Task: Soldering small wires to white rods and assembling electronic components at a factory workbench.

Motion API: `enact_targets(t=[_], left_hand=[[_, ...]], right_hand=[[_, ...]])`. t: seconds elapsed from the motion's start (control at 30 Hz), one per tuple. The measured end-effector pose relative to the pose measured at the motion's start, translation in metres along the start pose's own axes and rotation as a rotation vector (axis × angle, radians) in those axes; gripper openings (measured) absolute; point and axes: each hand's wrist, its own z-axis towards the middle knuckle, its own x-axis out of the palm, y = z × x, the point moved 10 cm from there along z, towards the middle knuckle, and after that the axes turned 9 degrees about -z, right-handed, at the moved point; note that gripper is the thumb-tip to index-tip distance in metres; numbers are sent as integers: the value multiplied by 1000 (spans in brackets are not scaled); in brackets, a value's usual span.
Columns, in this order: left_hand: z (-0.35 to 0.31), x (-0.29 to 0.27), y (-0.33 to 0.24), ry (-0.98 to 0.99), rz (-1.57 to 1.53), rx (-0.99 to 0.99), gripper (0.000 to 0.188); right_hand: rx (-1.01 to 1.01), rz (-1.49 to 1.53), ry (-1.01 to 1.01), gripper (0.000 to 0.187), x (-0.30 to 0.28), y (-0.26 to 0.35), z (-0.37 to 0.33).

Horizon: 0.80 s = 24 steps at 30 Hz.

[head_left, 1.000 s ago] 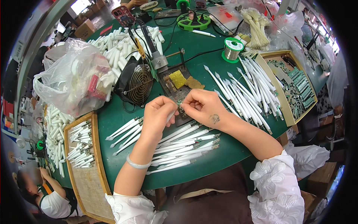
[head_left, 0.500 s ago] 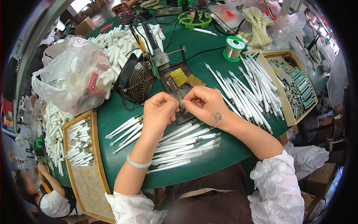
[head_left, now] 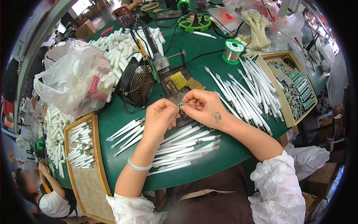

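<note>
My left hand (head_left: 162, 117) and my right hand (head_left: 204, 108) meet fingertip to fingertip over a dark metal work plate. Between them they pinch a small green circuit board (head_left: 179, 105), largely covered by the fingers. A thin metallic piece (head_left: 184, 103) shows at my right fingertips; its kind I cannot make out. Just beyond my hands, a yellow sponge (head_left: 179, 80) and a brown sponge (head_left: 195, 83) lie on the plate. A soldering iron (head_left: 151, 37) is clamped above it. White sticks with flame-shaped tips (head_left: 182, 150) lie in rows nearer me, around my left forearm.
A black fan (head_left: 140, 85) stands left of the plate, beside a plastic bag (head_left: 72, 80). At right are a solder spool (head_left: 234, 51), more white sticks (head_left: 242, 97) and a box of circuit boards (head_left: 281, 108). A wood-framed tray (head_left: 87, 183) lies left, near another person (head_left: 56, 198).
Both hands have shifted slightly toward me, still together. The right fingers have changed their grip a little, and a thin metallic piece now shows at their tips.
</note>
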Motion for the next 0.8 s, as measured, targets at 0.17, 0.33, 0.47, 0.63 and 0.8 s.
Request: enact_targets(t=[0.17,0.33,0.47,0.63,0.8], left_hand=[[-2,5,2,0,-11,-29,5],[-2,6,2,-26,53,-17,6],[-1,2,1,-55,64,0,7],[0,1,-4,-67,44,38,8],[-1,1,-7,-83,38,54,7]], right_hand=[[25,18,-38,12,-1,-5,0],[26,57,-46,11,1,-8,-1],[28,71,-47,10,-2,-3,-2],[-71,-22,-51,9,-1,6,-4],[-69,-7,-72,8,-2,5,-3]])
